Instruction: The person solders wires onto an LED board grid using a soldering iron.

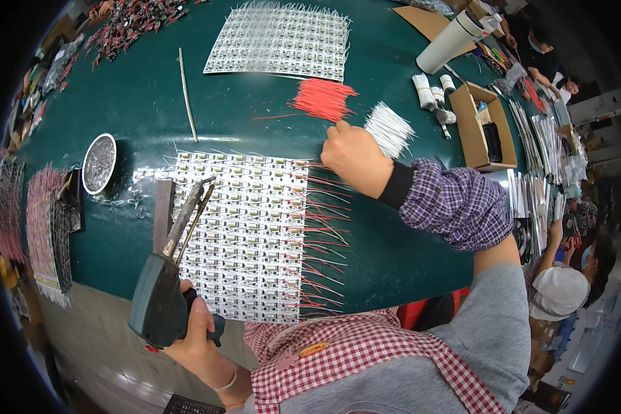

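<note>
My left hand point(199, 337) grips the handle of a dark green soldering gun point(157, 297). Its long tip and thin feed tube reach over the upper left of a white circuit board panel point(255, 241) dotted with rows of small components. Red and white wires point(324, 241) stick out from the panel's right edge. My right hand point(357, 157) is closed, its fingertips at the near edge of a pile of red wires point(322, 99); whatever they pinch is hidden. Just right of that hand lies a bundle of white wires point(389, 129).
A second wired panel point(283, 41) lies at the back. A small white-rimmed bowl point(99, 164) and a thin stick point(187, 96) are on the left. A tumbler point(448, 43) and an open cardboard box point(486, 131) stand at right. Other people point(566, 286) sit beyond.
</note>
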A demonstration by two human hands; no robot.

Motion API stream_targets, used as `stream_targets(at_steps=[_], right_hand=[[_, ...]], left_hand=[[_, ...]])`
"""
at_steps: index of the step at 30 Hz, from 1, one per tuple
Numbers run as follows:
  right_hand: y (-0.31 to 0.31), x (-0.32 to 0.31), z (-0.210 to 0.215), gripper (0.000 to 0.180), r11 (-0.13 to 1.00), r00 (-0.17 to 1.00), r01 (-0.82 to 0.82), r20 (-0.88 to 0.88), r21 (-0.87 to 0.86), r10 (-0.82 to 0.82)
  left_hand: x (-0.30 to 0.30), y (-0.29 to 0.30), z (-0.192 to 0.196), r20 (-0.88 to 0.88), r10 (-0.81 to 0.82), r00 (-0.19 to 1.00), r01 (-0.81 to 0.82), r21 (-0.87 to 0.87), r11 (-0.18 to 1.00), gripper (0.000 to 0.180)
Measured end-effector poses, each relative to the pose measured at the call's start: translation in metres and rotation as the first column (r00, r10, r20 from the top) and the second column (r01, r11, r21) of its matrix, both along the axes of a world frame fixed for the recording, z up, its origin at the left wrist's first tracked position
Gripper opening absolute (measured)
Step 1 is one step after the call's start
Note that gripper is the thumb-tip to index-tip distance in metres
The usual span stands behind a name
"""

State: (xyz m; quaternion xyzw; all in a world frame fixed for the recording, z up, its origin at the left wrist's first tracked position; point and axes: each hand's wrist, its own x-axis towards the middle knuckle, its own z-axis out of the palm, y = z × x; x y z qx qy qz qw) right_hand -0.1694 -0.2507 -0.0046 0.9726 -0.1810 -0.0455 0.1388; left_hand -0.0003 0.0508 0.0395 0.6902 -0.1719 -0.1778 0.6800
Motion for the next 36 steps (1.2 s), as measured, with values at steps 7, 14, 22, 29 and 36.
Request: stream_targets(at_steps=[7,14,22,29,36], right_hand=[[0.024,0.007,-0.014,0.016,0.947,0.800,-0.099,0.590,0.305,-0.107],[0.040,0.018,-0.045,0.027,0.908,0.708,-0.128,0.678,0.398,-0.197],[0.039,0.021,-0.044,0.027,0.914,0.713,-0.123,0.675,0.386,-0.189],[0.037,0.021,-0.041,0.026,0.903,0.720,-0.134,0.666,0.409,-0.195],[0.038,0.020,-0.042,0.032,0.881,0.711,-0.145,0.666,0.451,-0.224]], left_hand=[[-0.001,-0.032,-0.002,-0.131,-0.029,0.991,0.037,0.057,0.998,0.042],[-0.006,-0.055,-0.007,-0.264,-0.163,0.951,0.206,0.143,0.968,0.046],[-0.004,-0.059,-0.030,-0.228,-0.229,0.946,0.302,0.376,0.876,0.041],[-0.007,-0.066,-0.033,-0.227,-0.225,0.947,0.297,0.361,0.884,0.034],[-0.010,-0.072,-0.035,-0.238,-0.223,0.945,0.298,0.349,0.889,0.029]])
